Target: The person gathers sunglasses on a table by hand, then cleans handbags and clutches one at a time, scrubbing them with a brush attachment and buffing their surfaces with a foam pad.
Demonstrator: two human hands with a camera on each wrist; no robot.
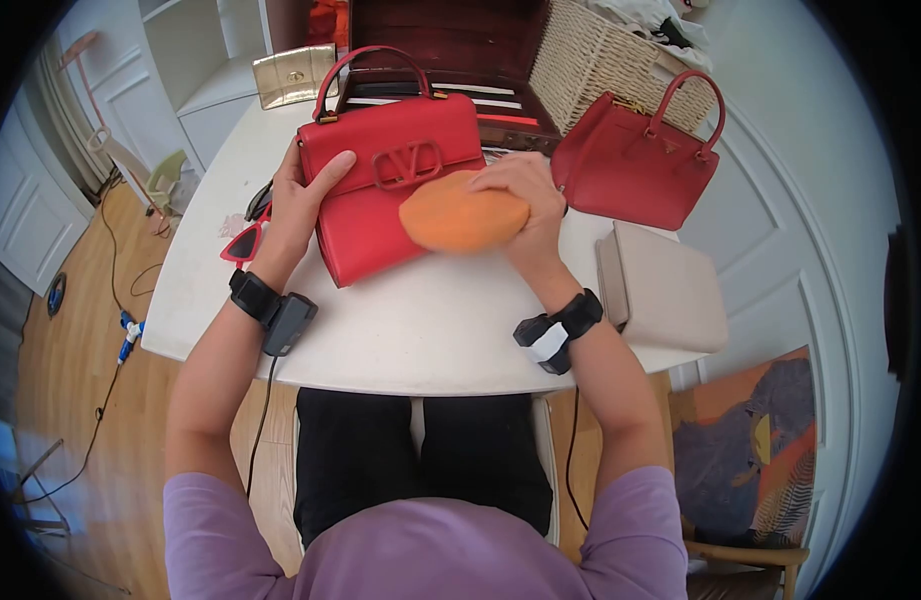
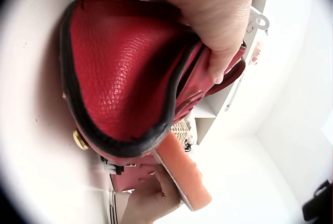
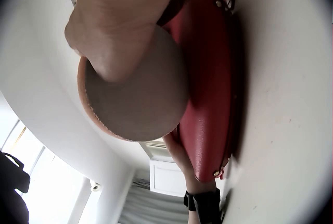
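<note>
A red handbag [image 1: 400, 180] with a top handle and a V emblem on its flap leans back on the white table. My left hand [image 1: 302, 205] grips its left side, thumb on the front and fingers behind the edge. In the left wrist view the thumb presses on the flap, and the bag's dark-edged side panel [image 2: 119, 78] shows. My right hand [image 1: 528, 205] holds an oval orange sponge [image 1: 460, 215] against the bag's lower front, right of centre. The right wrist view shows the sponge's flat grey backing [image 3: 140, 94], with the thumb on it.
A second red handbag [image 1: 635, 160] stands at the right, with a beige bag [image 1: 670, 290] nearer me. Behind are a wicker basket [image 1: 600, 65], an open dark red case [image 1: 450, 40] and a gold wallet [image 1: 295, 77]. Red sunglasses [image 1: 245, 243] lie left of my left hand.
</note>
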